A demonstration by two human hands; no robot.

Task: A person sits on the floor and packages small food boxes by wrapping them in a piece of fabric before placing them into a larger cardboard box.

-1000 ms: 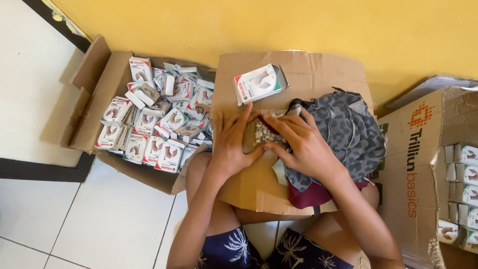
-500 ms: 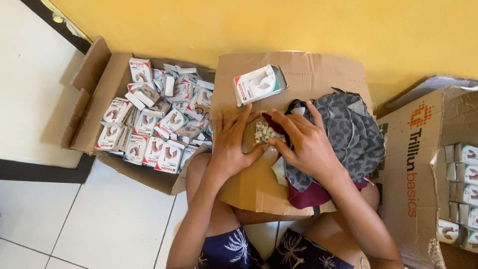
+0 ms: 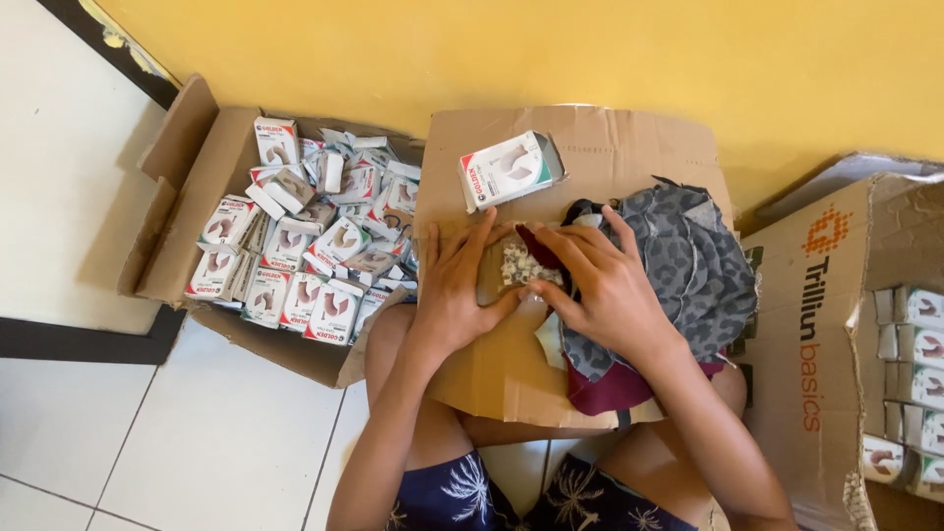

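A small clear bag of little white pieces [image 3: 519, 267] lies on a flat sheet of brown cardboard [image 3: 610, 147] across my lap. My left hand [image 3: 454, 285] lies flat beside the bag with its fingers spread, touching the bag's left edge. My right hand [image 3: 600, 285] presses on the bag's right side and rests on a grey patterned cloth [image 3: 688, 256]. One small white carton [image 3: 509, 169] lies on the cardboard just beyond my hands.
An open cardboard box [image 3: 187, 187] at the left holds several small white cartons [image 3: 295, 256]. Another large brown box [image 3: 826, 324] at the right holds more cartons [image 3: 919, 354]. A yellow wall stands behind and pale floor tiles lie below left.
Both hands have shifted slightly over the small bag; more of the bag's white pieces show between them now. The rest has stayed put.
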